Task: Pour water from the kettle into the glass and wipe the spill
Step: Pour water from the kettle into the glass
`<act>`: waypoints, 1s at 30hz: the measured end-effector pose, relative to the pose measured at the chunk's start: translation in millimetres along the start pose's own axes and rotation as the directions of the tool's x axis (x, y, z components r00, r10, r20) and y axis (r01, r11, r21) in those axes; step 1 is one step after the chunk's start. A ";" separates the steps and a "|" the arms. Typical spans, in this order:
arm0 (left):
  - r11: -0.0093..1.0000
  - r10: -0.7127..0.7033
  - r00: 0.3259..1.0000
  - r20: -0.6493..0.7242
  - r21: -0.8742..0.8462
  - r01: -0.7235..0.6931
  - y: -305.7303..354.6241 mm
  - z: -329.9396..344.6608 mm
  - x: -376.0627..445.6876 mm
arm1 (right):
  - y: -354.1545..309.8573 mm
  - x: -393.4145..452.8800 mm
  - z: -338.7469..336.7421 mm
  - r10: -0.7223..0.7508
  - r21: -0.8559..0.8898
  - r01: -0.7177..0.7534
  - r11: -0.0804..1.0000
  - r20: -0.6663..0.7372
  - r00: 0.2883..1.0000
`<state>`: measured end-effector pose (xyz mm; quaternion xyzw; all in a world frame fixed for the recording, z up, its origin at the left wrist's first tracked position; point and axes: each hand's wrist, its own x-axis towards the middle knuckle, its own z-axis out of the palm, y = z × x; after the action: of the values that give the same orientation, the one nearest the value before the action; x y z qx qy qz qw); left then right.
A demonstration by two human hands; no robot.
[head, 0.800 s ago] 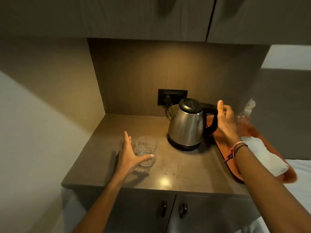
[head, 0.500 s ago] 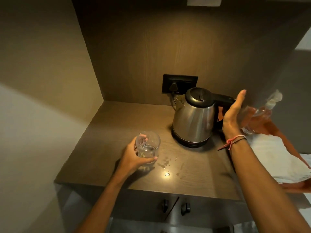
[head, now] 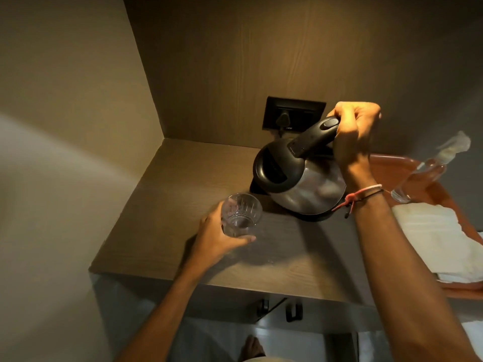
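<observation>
A steel kettle (head: pixel 311 190) with a black lid and handle is lifted and tilted to the left, its spout side toward the glass. My right hand (head: pixel 352 131) is closed around the top of the black handle. A clear ribbed glass (head: pixel 241 214) is held just above the brown counter (head: pixel 162 218), left of the kettle, with my left hand (head: pixel 217 239) wrapped round its lower part. A little water sits in the glass. I cannot make out a stream. Faint wet spots (head: pixel 270 261) show on the counter in front of the glass.
An orange tray (head: pixel 386 164) on the right holds a folded white cloth (head: pixel 439 239) and a clear bottle (head: pixel 423 173). A black wall socket (head: pixel 294 116) with a plug sits behind the kettle. Cabinet doors with dark handles (head: pixel 277 307) lie below the counter edge.
My right hand went from open beside the kettle to gripping its handle, and the kettle rose and tilted left. My left hand took hold of the glass and keeps it near the kettle.
</observation>
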<state>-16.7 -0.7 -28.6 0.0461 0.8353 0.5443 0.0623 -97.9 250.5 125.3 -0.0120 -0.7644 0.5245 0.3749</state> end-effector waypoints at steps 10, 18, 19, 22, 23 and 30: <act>1.000 0.012 1.000 -0.004 -0.019 -0.012 2.7 -0.3 -0.9 | -19.1 8.1 11.9 -0.286 -0.101 0.297 0.949 0.111 0.952; 1.000 0.025 1.000 -0.015 -0.003 -0.025 4.7 -1.3 -1.8 | -24.8 17.8 14.1 -0.369 -0.166 0.389 0.906 0.140 0.919; 1.000 0.027 1.000 -0.013 0.003 -0.027 5.1 -1.3 -1.4 | -25.0 17.7 13.6 -0.374 -0.176 0.396 0.901 0.144 0.916; 0.999 0.022 1.000 -0.003 0.027 -0.021 4.2 -1.5 0.8 | -24.5 18.4 11.0 -0.384 -0.209 0.409 0.888 0.150 0.911; 0.999 0.023 1.000 -0.007 0.034 -0.023 4.0 -1.7 1.7 | -24.4 18.6 10.4 -0.384 -0.215 0.409 0.887 0.150 0.911; 0.997 0.030 1.000 0.002 0.065 -0.030 5.6 -3.0 1.1 | -23.3 15.6 8.1 -0.408 -0.207 0.436 0.876 0.166 0.898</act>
<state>-18.2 -0.9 -22.4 0.0607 0.8518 0.5176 0.0530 -105.1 240.1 151.6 0.1409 -0.8267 0.3338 0.4304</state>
